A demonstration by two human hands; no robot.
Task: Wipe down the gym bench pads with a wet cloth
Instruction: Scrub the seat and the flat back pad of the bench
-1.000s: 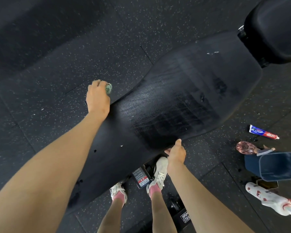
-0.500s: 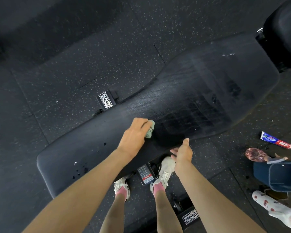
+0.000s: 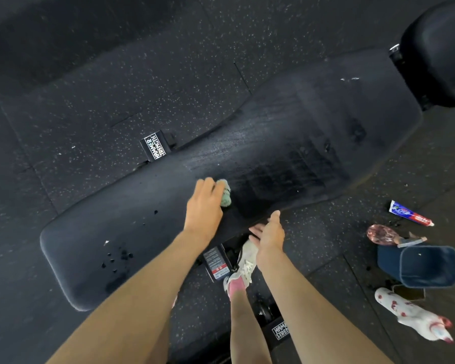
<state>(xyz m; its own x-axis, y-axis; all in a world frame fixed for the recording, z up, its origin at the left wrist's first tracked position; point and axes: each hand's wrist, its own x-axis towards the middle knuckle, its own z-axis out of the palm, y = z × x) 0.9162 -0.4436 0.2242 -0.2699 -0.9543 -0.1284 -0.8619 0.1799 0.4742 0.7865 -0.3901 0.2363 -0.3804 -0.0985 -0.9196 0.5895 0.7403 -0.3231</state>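
1. Two hands meet at a bench: the right hand (image 3: 269, 237), fingers loose and holding nothing, is at the near edge of the pad (image 3: 286, 143).
2. The left hand (image 3: 204, 206) clutches a bunched green cloth (image 3: 225, 194), pressing it on the pad's middle.
3. The cloth looks soft, light and wet, and is probably best held balled in the palm.
4. Beyond, wet streaks run towards a second pad (image 3: 441, 53), far right.

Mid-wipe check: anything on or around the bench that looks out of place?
Yes: dark droplets and a white fleck sit near the left end of the bench pad, apart from the cloth the left hand holds. On the floor to the right a toothpaste tube lies loose, odd for a gym.
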